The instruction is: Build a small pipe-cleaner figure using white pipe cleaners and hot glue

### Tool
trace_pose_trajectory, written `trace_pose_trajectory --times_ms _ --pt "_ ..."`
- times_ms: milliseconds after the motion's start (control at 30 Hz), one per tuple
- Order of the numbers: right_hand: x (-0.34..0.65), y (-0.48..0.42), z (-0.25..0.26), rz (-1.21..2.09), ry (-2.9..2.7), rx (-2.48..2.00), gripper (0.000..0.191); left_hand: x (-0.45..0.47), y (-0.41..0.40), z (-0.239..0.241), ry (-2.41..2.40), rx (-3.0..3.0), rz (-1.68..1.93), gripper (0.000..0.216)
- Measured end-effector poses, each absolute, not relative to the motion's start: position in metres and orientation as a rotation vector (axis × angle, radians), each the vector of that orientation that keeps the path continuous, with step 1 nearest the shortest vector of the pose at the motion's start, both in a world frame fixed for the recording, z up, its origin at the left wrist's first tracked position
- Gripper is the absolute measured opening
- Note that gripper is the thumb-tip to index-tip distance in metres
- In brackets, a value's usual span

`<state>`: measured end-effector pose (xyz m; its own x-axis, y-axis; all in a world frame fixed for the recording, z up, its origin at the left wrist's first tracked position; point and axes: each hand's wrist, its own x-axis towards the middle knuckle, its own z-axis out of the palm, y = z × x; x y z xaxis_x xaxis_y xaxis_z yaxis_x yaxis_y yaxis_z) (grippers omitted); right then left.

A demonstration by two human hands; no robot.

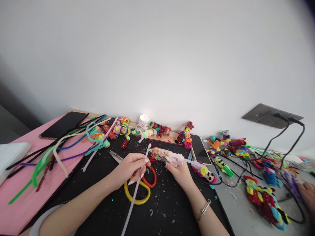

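My left hand (131, 167) pinches a long pale lilac pipe cleaner (136, 188) that runs from the lower edge of the view up past my fingers. My right hand (179, 172) grips a white glue gun (169, 157) covered with colourful stickers, its nozzle pointing left toward the pipe cleaner's upper tip. Both hands hover over a black mat (162, 209) sprinkled with small scraps. Scissors (139, 183) with yellow and red handles lie on the mat under my left hand. A silver bracelet (204, 209) sits on my right wrist.
Loose pipe cleaners (61, 150) in many colours sprawl over a pink sheet (22, 203) at left, by a dark phone (64, 124). Small pipe-cleaner figures (157, 130) and a lit candle (143, 122) line the wall. More figures (264, 200), black cables and another person's hand (307, 193) lie right.
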<state>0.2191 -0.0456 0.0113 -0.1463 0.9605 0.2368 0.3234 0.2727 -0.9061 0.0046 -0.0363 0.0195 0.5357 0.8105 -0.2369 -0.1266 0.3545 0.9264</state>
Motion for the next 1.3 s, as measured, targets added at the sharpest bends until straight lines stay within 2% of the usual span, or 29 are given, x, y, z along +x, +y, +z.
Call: trace_pose_trajectory --times_ms 533,833,1300 --pt "0.2238 -0.0443 0.0059 0.889 -1.675 -1.210 0.025 0.0043 -0.0361 0.0203 0.802 1.029 0.693 0.026" --pt "0.2236 -0.0449 0.0070 0.927 -1.703 -1.205 0.028 0.0038 -0.0356 0.0187 0.804 1.023 0.688 0.026" --pt "0.2237 -0.0454 0.0083 0.927 -1.688 -1.191 0.021 0.0038 -0.0362 0.0190 0.790 1.012 0.701 0.025"
